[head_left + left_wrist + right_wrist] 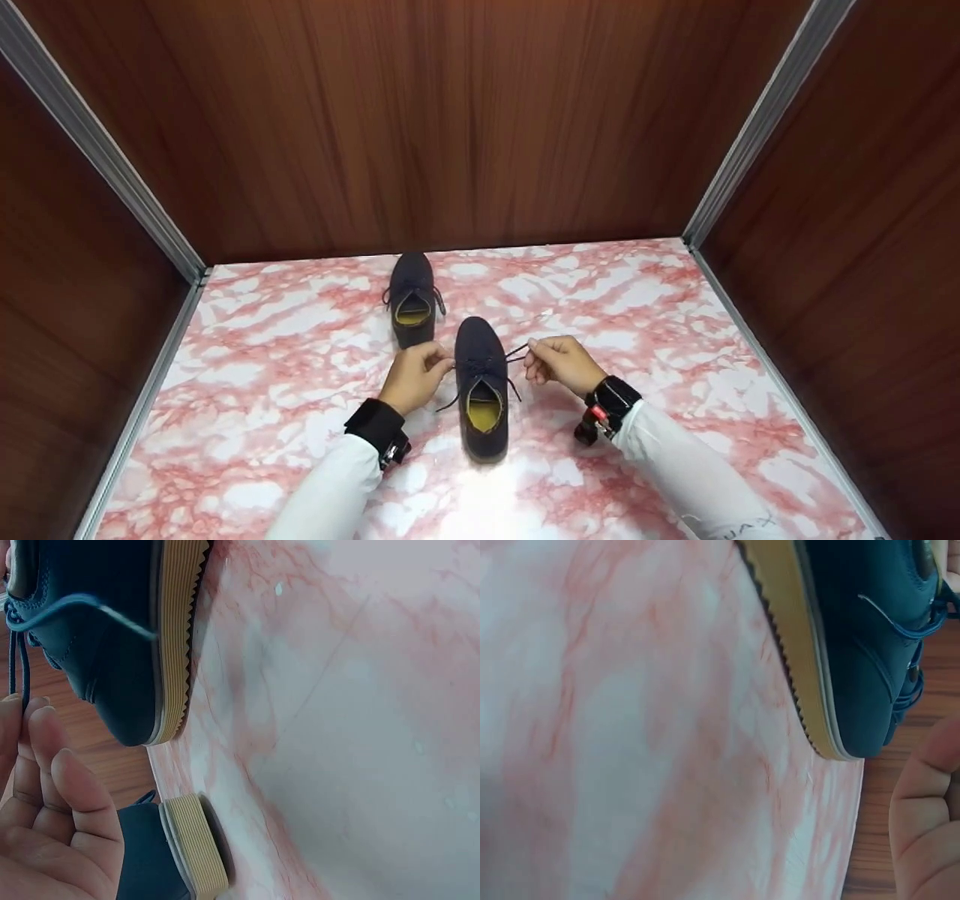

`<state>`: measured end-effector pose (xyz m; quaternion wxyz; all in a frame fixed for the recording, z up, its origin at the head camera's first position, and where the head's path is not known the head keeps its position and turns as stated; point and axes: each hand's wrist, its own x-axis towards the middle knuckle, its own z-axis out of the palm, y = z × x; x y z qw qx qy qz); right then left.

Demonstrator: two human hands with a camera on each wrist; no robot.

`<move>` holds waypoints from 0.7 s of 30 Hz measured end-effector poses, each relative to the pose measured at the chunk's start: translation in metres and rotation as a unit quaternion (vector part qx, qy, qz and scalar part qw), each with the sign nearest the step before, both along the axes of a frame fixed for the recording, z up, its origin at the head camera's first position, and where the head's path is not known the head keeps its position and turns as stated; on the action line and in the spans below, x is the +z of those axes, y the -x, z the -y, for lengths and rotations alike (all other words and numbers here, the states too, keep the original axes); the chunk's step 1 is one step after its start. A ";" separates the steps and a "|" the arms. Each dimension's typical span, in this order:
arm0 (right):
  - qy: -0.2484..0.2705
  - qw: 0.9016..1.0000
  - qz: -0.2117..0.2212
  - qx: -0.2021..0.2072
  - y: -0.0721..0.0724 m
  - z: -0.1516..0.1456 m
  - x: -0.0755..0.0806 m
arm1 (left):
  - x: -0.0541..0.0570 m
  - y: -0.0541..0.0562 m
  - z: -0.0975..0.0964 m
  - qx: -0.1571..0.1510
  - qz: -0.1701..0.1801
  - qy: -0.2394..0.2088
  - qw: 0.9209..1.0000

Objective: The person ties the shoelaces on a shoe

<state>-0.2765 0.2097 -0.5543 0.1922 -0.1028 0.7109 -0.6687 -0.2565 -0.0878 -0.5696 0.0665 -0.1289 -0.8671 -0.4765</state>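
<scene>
A dark navy lace-up shoe (480,341) with a yellow insole stands upright on the marbled surface, toe pointing away. Left of it, my left hand (416,375) pinches a loop of its shoelace (25,675) between thumb and fingers. On the other side my right hand (564,364) pinches another lace loop, drawn out to the right. Loose lace ends hang down both sides of the shoe. The right wrist view shows the shoe's tan ridged sole (787,637), while that hand's fingertips are out of frame there.
A matching shoe (412,277) stands farther back and slightly left, its laces hanging at both sides, its heel close to my left hand. Brown wood-grain panels (465,127) with grey metal edging (765,112) enclose the pink-and-white surface (630,300) at the back and sides.
</scene>
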 end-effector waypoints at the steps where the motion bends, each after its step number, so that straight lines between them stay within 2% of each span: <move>1: 0.017 1.000 0.012 -0.007 0.000 0.000 0.000 | 0.000 0.000 0.000 0.002 0.002 0.000 1.000; 5: 0.065 0.996 0.051 -0.035 0.000 0.000 -0.003 | 0.001 -0.001 0.002 0.003 0.010 0.003 1.000; 11: 0.078 0.993 0.076 -0.052 0.000 -0.001 -0.006 | 0.001 -0.003 0.009 0.014 0.016 0.019 1.000; 17: 0.028 0.995 0.071 -0.065 0.000 -0.006 -0.009 | 0.000 -0.005 0.017 0.021 0.014 0.024 0.999; 21: -0.038 0.996 0.035 -0.077 0.000 -0.007 -0.012 | 0.000 -0.007 0.021 0.018 0.007 0.030 0.999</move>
